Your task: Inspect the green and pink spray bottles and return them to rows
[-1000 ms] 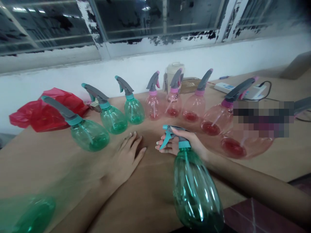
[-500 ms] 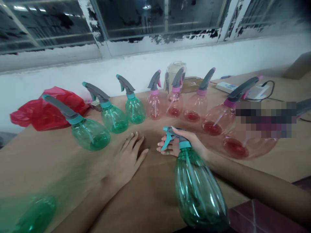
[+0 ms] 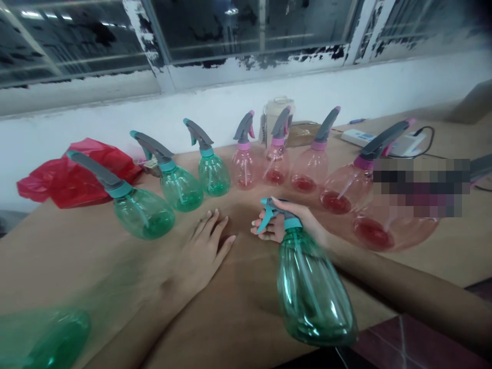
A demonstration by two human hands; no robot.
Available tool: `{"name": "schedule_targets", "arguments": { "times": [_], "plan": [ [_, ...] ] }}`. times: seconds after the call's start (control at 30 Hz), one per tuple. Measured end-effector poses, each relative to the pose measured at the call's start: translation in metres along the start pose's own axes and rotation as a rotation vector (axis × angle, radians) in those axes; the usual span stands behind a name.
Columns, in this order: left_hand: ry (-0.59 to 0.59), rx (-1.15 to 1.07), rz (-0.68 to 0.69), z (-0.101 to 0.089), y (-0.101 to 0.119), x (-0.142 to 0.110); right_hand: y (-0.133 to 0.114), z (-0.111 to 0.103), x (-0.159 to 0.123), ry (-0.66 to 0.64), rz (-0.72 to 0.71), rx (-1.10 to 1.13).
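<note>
My right hand [image 3: 284, 220] grips the grey and teal spray head of a clear green spray bottle [image 3: 313, 287]. The bottle hangs tilted toward me near the table's front edge, with its thin tube visible inside. Its teal trigger lies in front of my curled fingers. My left hand [image 3: 203, 243] rests flat on the tabletop with fingers spread, holding nothing. Beyond it stand three green spray bottles, the nearest green bottle [image 3: 144, 212] at the left. Several pink spray bottles curve around to the right, among them a pink bottle [image 3: 346, 189].
A red plastic bag [image 3: 84, 174] lies at the left back of the wooden table [image 3: 246, 307]. Behind the pink bottles stands a whitish container [image 3: 271, 110]. A power strip [image 3: 357, 137] with a cable sits at right. Another green bottle [image 3: 57, 338] is cut off at lower left.
The green bottle in my right hand has swung slightly, its base now a little higher. My left hand stays flat on the table, and the standing bottles have not moved.
</note>
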State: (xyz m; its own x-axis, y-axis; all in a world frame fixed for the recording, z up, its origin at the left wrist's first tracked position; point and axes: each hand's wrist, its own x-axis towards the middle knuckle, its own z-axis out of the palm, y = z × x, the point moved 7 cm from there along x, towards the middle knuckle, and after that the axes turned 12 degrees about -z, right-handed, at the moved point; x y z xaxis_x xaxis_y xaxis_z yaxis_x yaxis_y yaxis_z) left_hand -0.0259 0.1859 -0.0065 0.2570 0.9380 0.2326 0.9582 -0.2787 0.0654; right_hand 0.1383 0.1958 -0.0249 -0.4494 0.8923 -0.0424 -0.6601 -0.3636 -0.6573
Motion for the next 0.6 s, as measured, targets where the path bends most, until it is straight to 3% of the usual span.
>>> {"name": "schedule_targets", "arguments": {
  "times": [0.17,0.6],
  "plan": [
    [0.018,0.047,0.022,-0.0018,0.0024,-0.0008,0.0005,-0.0099,0.0051,0.066,-0.005,0.043],
    [0.052,0.05,0.031,0.0014,-0.0003,-0.0022,0.0011,-0.0038,0.0028,0.037,0.011,0.02]
  ]
}}
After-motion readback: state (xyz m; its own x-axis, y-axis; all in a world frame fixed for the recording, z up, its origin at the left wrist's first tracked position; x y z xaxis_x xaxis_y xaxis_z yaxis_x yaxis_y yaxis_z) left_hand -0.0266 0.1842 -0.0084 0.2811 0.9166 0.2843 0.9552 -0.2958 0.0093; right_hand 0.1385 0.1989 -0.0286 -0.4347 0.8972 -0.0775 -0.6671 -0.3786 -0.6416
